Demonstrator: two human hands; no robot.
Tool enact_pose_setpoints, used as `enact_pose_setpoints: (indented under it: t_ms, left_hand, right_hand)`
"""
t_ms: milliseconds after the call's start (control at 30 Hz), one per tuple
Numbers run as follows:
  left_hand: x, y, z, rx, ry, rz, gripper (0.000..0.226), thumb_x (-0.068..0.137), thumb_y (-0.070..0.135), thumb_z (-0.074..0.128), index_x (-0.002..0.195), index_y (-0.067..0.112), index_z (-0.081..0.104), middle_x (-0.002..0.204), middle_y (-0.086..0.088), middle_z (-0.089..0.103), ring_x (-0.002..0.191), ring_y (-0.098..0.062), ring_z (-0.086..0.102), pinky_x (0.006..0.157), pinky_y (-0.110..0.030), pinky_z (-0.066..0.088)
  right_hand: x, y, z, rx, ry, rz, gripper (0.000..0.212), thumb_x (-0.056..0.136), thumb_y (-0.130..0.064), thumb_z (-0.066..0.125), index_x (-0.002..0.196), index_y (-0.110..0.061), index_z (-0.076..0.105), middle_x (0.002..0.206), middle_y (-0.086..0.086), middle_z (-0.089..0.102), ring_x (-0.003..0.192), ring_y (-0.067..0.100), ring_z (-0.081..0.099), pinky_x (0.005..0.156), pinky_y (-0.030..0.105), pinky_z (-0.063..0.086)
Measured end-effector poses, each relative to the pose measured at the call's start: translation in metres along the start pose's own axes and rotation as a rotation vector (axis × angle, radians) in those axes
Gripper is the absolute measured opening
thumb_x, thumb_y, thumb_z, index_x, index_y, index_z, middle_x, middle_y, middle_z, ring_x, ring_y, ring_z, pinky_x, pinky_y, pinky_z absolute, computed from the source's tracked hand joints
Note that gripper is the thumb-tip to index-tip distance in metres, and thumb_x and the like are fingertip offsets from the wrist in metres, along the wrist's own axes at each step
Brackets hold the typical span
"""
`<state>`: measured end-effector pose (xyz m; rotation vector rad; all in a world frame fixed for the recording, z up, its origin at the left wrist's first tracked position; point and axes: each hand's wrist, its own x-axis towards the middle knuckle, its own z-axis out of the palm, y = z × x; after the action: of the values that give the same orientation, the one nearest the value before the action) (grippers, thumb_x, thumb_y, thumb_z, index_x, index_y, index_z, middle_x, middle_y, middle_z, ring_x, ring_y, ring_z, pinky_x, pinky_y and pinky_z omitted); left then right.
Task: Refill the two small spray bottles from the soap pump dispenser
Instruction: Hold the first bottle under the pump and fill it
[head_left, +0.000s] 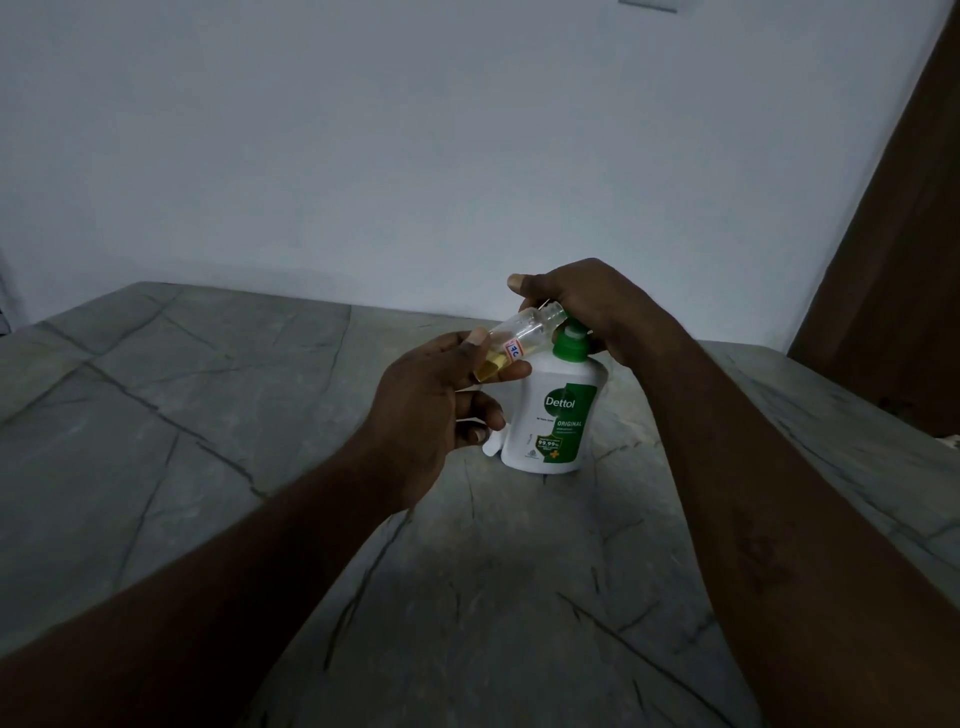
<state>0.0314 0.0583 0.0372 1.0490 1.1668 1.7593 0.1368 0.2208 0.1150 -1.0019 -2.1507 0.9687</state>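
Note:
A white soap dispenser (553, 415) with a green label and green pump collar stands upright on the grey stone table (208, 415). My right hand (587, 306) covers the pump head from above. My left hand (431, 400) holds a small clear spray bottle (524, 335) tilted, its open neck up against the pump nozzle. A little yellow liquid sits at the bottle's lower end, and a small red-and-white sticker is on its side. A small white object (491, 446) peeks out beside the dispenser's base, mostly hidden by my left hand.
A pale wall (415, 156) rises right behind the table. A brown wooden panel (904, 260) stands at the right, close to the table's right edge.

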Motion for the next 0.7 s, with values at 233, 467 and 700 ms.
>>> enact_pose_setpoints:
  t_ms: [233, 467, 700]
  left_hand:
    - [-0.0013, 0.0021, 0.0009, -0.002, -0.025, 0.009, 0.033, 0.105, 0.033, 0.045, 0.124, 0.015, 0.064, 0.112, -0.009, 0.076, 0.060, -0.020, 0.054, 0.056, -0.029, 0.038]
    - [-0.0014, 0.0022, 0.0016, -0.020, -0.021, -0.002, 0.033, 0.104, 0.029, 0.045, 0.126, 0.013, 0.063, 0.113, -0.010, 0.076, 0.060, -0.020, 0.053, 0.056, -0.028, 0.037]
    - [-0.0016, -0.0009, 0.0014, -0.020, -0.009, -0.018, 0.033, 0.104, 0.027, 0.045, 0.128, 0.010, 0.062, 0.113, -0.012, 0.075, 0.061, -0.021, 0.053, 0.058, -0.030, 0.037]
  right_hand:
    - [-0.0022, -0.0042, -0.0028, 0.001, 0.028, -0.043, 0.039, 0.090, -0.055, 0.069, 0.080, -0.018, 0.076, 0.084, -0.001, 0.070, 0.073, 0.017, 0.060, 0.067, 0.030, 0.047]
    - [-0.0003, -0.0029, -0.0032, 0.033, -0.004, -0.001, 0.034, 0.089, -0.050, 0.072, 0.088, -0.017, 0.076, 0.070, -0.011, 0.071, 0.073, 0.016, 0.062, 0.071, 0.031, 0.049]
    - [0.0004, 0.0001, 0.0020, 0.016, -0.043, 0.031, 0.044, 0.085, -0.050, 0.075, 0.101, -0.009, 0.077, 0.098, 0.008, 0.076, 0.089, 0.027, 0.069, 0.091, 0.044, 0.055]
